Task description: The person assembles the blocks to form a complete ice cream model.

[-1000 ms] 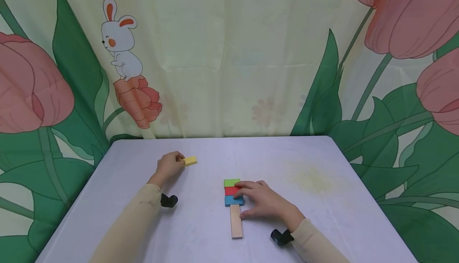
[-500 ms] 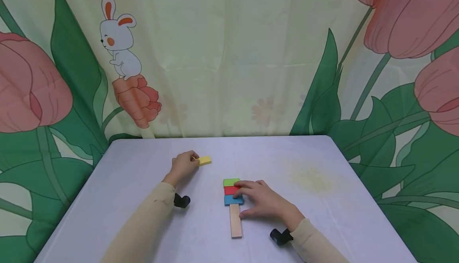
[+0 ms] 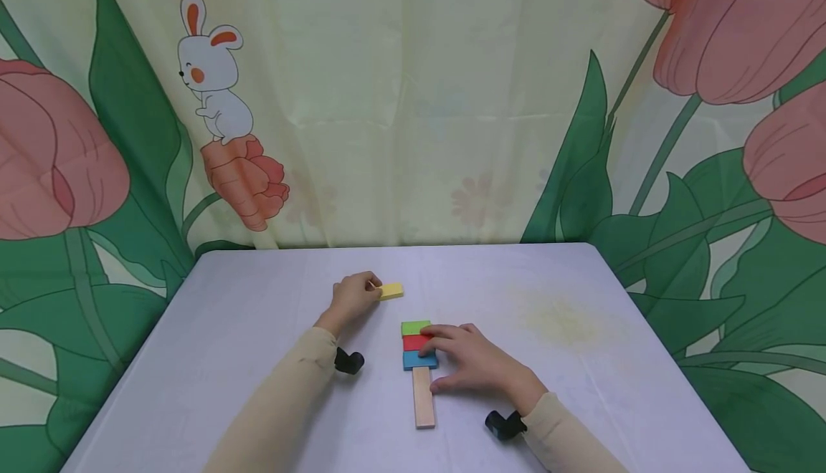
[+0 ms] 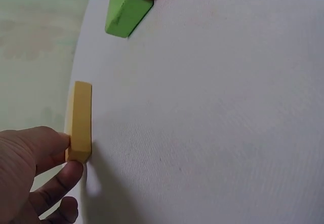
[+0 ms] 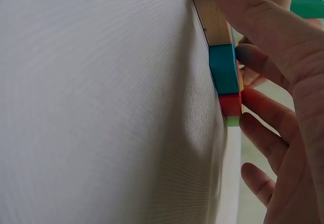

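Observation:
My left hand (image 3: 353, 299) pinches the near end of a yellow wooden block (image 3: 391, 291), thumb on one side and fingers at its end, close over the tabletop. On the table a green block (image 3: 411, 328), a red block (image 3: 413, 342) and a blue block (image 3: 416, 360) lie in a row against each other. Below the blue one, a long bare-wood block (image 3: 423, 401) points toward me. Spread over this row from the right is my right hand (image 3: 480, 364), its fingertips resting on the coloured blocks and its thumb at the wood block's side.
A white cloth covers the table (image 3: 568, 401), with a pale yellowish stain at right. Behind it hangs a curtain (image 3: 413, 115) printed with tulips and a rabbit. Small black devices sit at the left wrist (image 3: 349, 361) and the right wrist (image 3: 505, 425).
My left hand has slid to the right with the yellow block, which is now nearly above the green block in the head view. The right hand and the row of blocks stay put.

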Demonstrator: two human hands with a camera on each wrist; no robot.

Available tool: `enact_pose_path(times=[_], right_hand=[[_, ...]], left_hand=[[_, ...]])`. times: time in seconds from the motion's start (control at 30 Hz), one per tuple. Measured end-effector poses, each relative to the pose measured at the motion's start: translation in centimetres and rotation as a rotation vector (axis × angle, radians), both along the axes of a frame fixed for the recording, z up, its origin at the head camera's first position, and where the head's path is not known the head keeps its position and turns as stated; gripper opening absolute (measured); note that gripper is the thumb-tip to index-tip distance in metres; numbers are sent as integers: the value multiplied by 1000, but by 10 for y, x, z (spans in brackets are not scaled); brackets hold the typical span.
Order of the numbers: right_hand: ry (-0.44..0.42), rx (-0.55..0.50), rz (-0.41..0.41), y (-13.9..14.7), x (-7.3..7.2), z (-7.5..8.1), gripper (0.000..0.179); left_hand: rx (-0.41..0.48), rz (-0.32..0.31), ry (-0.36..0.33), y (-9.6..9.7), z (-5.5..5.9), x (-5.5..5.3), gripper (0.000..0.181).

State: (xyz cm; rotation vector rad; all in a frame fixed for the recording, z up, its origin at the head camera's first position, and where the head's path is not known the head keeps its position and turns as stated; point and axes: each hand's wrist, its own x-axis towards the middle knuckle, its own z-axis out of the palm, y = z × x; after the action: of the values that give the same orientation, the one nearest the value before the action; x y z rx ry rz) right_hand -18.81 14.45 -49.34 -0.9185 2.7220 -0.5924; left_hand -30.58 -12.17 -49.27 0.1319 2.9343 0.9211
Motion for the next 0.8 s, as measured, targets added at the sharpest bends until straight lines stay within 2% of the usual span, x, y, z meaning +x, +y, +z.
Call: enact_pose_path(times=[0.53, 0.8], right_hand=[[6, -9, 8, 1, -1, -1, 54], [1, 3, 0, -1, -2, 0, 56]], left_hand=[[-29, -91, 42, 30, -3, 8, 15], [-45, -106, 22, 35, -1, 13, 17]])
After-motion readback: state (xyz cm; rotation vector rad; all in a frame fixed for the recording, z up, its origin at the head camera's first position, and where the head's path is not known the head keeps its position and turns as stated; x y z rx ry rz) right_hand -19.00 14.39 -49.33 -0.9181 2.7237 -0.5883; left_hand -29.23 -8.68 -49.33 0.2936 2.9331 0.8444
